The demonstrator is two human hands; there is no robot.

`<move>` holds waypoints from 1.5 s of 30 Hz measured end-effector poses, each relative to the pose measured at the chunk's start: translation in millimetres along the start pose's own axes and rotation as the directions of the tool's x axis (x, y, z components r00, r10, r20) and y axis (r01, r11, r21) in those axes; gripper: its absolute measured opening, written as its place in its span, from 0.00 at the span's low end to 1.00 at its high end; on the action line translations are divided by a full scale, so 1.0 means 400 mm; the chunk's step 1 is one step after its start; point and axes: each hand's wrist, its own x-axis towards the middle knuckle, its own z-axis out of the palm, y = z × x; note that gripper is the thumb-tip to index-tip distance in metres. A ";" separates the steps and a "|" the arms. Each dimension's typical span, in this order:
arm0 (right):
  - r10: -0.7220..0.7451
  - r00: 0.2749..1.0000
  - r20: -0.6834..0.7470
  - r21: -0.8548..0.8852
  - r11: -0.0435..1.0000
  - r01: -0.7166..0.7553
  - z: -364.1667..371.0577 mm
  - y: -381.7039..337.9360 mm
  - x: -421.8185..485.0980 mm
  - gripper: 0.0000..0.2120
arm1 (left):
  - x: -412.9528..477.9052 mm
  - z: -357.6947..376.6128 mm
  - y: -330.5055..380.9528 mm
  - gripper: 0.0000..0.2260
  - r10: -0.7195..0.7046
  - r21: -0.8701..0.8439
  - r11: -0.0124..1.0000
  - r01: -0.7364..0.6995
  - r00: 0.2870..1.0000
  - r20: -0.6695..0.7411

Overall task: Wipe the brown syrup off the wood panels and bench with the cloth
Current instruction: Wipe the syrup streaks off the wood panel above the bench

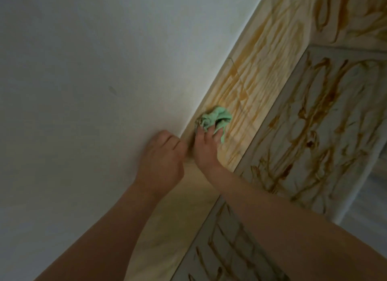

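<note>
I see a white wall on the left, a syrup-streaked wood panel beside it, and the smeared worktop right. My left hand is fisted, empty, on the wall. My right hand presses the green cloth onto the panel, fingers curled over it.

cloth: mint green | wood panel: pale (brown syrup streaks) | wall: white

crumpled green cloth on syrup-streaked wood panel, smeared bench
</note>
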 end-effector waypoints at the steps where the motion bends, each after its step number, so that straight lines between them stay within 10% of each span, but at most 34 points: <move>1: -0.028 1.000 -0.005 -0.084 0.996 0.027 0.041 0.077 -0.013 0.21 | -0.003 0.016 -0.006 0.08 0.060 0.025 0.998 -0.059 0.998 -0.031; 4: 0.208 0.958 0.199 0.081 0.970 -0.227 0.071 0.138 -0.085 0.30 | -0.015 0.047 -0.008 0.10 0.231 0.101 0.970 -0.220 0.967 -0.108; 10: 0.082 0.995 -0.052 0.030 0.996 -0.081 -0.079 -0.020 0.053 0.33 | -0.033 0.080 -0.009 0.17 0.162 0.295 0.945 -0.142 0.986 -0.044; 17: -0.045 0.985 0.169 -0.116 0.991 0.066 -0.005 0.091 -0.105 0.53 | -0.018 0.087 -0.025 0.12 0.211 0.297 0.935 -0.194 0.977 -0.025; 27: 0.234 0.970 -0.064 0.053 0.971 -0.231 -0.116 0.111 0.148 0.38 | 0.169 0.095 0.024 0.33 0.135 0.423 0.893 -0.154 0.988 0.076; 34: 0.564 0.790 0.240 0.285 0.737 -0.613 -0.029 0.313 0.147 0.54 | 0.183 0.120 0.019 0.35 0.157 0.456 0.868 -0.197 0.980 0.126; 40: 0.561 0.824 -0.078 0.366 0.785 -0.500 -0.173 0.302 0.350 0.42 | 0.187 0.138 0.012 0.35 0.176 0.429 0.880 -0.203 0.979 0.102; 45: 0.748 0.664 -0.002 0.561 0.550 -0.619 0.002 0.492 0.246 0.46 | 0.182 0.145 0.012 0.34 0.179 0.436 0.876 -0.206 0.978 0.103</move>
